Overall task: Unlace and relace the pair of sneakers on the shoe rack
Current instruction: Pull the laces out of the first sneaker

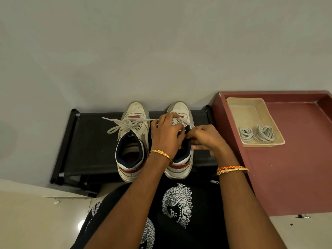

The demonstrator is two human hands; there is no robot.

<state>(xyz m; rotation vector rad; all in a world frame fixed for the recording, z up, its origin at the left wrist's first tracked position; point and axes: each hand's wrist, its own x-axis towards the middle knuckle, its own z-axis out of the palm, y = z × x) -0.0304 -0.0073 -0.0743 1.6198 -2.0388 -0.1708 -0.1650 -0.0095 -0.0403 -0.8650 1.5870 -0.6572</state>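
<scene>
Two white high-top sneakers with red stripes and dark collars stand side by side on a black shoe rack [93,141], toes toward the wall. The left sneaker [132,141] is laced, its white lace [118,125] lying loose to the left. My left hand [167,133] lies over the tongue area of the right sneaker [179,108], fingers curled on its lace [186,122]. My right hand [206,139] pinches the same lace at the shoe's right side. Both hands hide most of that shoe's lacing.
A dark red tray-like surface [296,159] adjoins the rack on the right. On it sits a beige tray [249,112] holding two coiled grey laces [256,134]. A pale wall rises behind the rack. My black patterned clothing fills the foreground.
</scene>
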